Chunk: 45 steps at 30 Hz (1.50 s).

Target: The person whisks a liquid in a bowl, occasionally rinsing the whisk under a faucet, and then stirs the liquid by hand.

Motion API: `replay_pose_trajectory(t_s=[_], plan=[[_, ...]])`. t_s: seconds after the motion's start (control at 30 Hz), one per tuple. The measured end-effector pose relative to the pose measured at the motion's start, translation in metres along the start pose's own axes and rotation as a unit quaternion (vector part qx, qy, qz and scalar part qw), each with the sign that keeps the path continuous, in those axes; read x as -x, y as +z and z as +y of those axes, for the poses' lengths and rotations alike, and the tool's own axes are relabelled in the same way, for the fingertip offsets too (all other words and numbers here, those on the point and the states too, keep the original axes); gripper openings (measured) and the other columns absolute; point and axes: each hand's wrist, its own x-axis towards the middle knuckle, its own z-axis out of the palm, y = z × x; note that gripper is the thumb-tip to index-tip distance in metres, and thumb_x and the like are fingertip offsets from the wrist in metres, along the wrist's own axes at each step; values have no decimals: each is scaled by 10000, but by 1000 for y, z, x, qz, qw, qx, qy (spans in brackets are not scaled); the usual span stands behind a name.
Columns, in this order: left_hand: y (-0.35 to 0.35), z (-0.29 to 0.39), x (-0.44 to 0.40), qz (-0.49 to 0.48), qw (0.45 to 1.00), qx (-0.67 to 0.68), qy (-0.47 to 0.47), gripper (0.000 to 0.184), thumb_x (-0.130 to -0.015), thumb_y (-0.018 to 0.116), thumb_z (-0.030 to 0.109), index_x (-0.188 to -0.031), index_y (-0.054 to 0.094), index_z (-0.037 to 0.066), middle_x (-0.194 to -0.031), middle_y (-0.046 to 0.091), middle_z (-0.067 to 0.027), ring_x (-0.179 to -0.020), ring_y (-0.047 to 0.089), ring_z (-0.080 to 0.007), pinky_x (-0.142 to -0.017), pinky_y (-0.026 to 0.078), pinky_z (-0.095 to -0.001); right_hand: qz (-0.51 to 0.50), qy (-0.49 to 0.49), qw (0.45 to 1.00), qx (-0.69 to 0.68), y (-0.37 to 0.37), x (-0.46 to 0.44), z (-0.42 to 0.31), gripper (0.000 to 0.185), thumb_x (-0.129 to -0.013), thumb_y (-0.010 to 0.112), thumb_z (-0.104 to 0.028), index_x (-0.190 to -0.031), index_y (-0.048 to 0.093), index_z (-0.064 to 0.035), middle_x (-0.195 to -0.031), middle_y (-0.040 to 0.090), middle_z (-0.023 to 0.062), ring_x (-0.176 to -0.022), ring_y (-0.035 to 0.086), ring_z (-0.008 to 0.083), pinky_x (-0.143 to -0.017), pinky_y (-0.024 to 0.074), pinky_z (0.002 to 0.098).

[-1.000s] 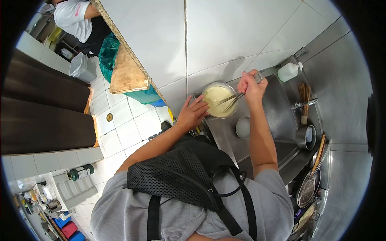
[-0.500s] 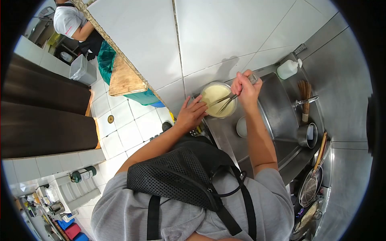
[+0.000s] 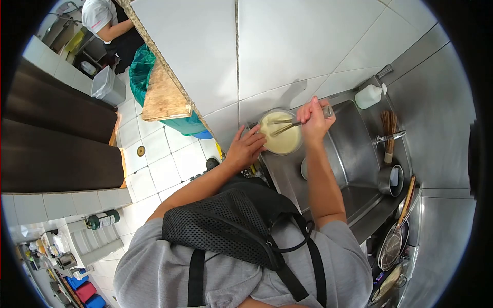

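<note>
A clear round bowl (image 3: 299, 144) of pale yellow, creamy liquid (image 3: 287, 139) stands on the metal counter by the tiled wall. My left hand (image 3: 245, 150) holds the bowl's left side, its fingers fairly spread and some fingertips at the rim. My right hand (image 3: 315, 122) is closed around the handle of a metal whisk (image 3: 291, 126). The whisk slants down to the left, and its wires dip into the liquid. Part of the handle sticks out past my fist on the right.
A steel sink (image 3: 354, 149) lies to the right, with a faucet (image 3: 391, 136), a soap pump bottle (image 3: 368, 96), a bundled stick brush (image 3: 389, 131) and a steel pot (image 3: 390, 180). A strainer (image 3: 393, 249) is farther down. Another person (image 3: 110, 25) stands at upper left.
The whisk has shifted in the liquid, its wires now nearer the bowl's left and upper part. My right hand has moved slightly down in view. My left hand stays at the bowl.
</note>
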Motion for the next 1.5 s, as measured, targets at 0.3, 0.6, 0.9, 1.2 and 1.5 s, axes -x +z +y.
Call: replay_pose_trajectory(t_s=[0.3, 0.6, 0.9, 1.2, 1.5], plan=[[-1, 4, -1, -5, 1000, -6, -4, 239, -833, 693, 200, -1057, 642, 137, -1157, 628, -16, -1303, 467, -231, -1079, 303, -539, 76, -8, 997, 14, -20, -8, -2, 329, -923, 586, -116, -650, 410, -69, -484, 393, 41, -380, 353, 137, -393, 322, 312], [0, 4, -1, -5, 1000, -10, -1, 237, -825, 698, 186, -1049, 641, 132, -1156, 626, -13, -1302, 466, -229, -1075, 311, -540, 45, 10, 999, 1, -19, -7, -1, 365, -947, 564, -149, -631, 395, -79, -482, 390, 33, -377, 356, 138, -389, 330, 320], [-1, 2, -2, -13, 1000, -13, 6, 231, -834, 690, 190, -1052, 639, 131, -1157, 624, -14, -1304, 462, -242, -1075, 311, -543, 35, 37, 999, 7, -22, -14, -3, 374, -956, 554, -153, -624, 396, -84, -477, 377, 23, -378, 352, 129, -384, 332, 320], [-2, 3, -3, -8, 1000, -7, 5, 234, -831, 691, 185, -1053, 640, 134, -1159, 624, -10, -1308, 459, -236, -1087, 298, -535, 16, 3, 998, -53, -27, -2, 1, 371, -972, 545, -191, -649, 410, -70, -476, 388, 35, -382, 347, 137, -385, 328, 314], [-2, 2, -2, -9, 1000, -18, 15, 238, -827, 697, 189, -1053, 642, 136, -1158, 627, -7, -1303, 465, -236, -1080, 304, -541, -69, 60, 996, -14, -25, -4, -5, 337, -951, 566, -139, -657, 418, -66, -487, 418, 32, -395, 395, 127, -391, 342, 300]])
